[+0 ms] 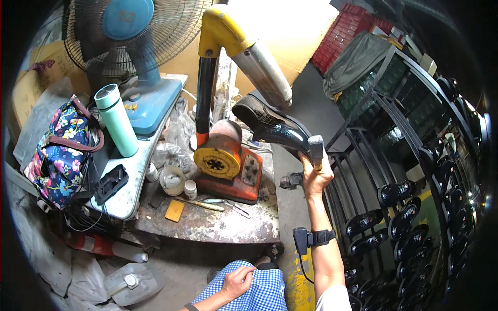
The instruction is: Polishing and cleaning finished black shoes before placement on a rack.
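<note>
My right hand [315,176] is raised and grips a grey handle that sticks out of a glossy black shoe [272,127]. The shoe hangs sole-up in the air, its heel close to a silver duct [263,72] with a yellow elbow. Just left of the shoe stands an orange and yellow bench machine [225,160] on a worn worktable [218,225]. A black band with a small device [310,238] is strapped around my right forearm. My left hand [237,282] rests loosely curled on my blue checked lap and holds nothing.
A black metal rack [399,207] full of several glossy black shoes stands at the right. On the left are a blue fan [137,57], a mint flask [116,119], a floral bag [59,150], small jars and tools. Plastic jugs [127,282] lie on the floor.
</note>
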The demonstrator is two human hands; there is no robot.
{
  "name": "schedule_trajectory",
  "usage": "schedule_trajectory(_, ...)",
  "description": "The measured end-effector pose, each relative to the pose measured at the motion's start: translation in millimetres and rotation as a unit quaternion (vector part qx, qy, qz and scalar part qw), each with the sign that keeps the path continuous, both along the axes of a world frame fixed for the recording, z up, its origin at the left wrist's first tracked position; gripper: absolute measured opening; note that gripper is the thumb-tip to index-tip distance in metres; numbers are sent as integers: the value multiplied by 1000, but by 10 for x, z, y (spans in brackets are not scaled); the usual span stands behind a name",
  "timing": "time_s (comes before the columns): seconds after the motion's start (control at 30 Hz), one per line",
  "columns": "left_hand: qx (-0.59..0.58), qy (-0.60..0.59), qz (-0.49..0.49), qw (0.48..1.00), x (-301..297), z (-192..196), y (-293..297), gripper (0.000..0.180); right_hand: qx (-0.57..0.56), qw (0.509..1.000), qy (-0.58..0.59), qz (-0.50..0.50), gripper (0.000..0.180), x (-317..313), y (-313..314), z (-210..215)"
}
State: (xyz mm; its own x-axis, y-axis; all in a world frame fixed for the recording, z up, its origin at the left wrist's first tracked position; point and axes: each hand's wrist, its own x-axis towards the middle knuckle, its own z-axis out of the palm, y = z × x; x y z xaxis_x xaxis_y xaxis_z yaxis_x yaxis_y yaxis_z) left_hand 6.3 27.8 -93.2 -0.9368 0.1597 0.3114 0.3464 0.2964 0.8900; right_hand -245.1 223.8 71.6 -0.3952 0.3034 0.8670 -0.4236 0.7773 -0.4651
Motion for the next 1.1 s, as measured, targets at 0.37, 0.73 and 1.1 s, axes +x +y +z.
schedule_trajectory(0.37,-5,16,8,1000,-16,20,-5,12,-63,996,-44,34,44,-274,-153,127)
schedule_trajectory(0.73,-6,4,11,1000,5,-17,22,14,-32,999,-34,-1,44,-217,-88,131)
schedule_trajectory(1.1,-14,1,8,1000,37,110,-4,13,80,995,-23,-58,51,950,299,-247)
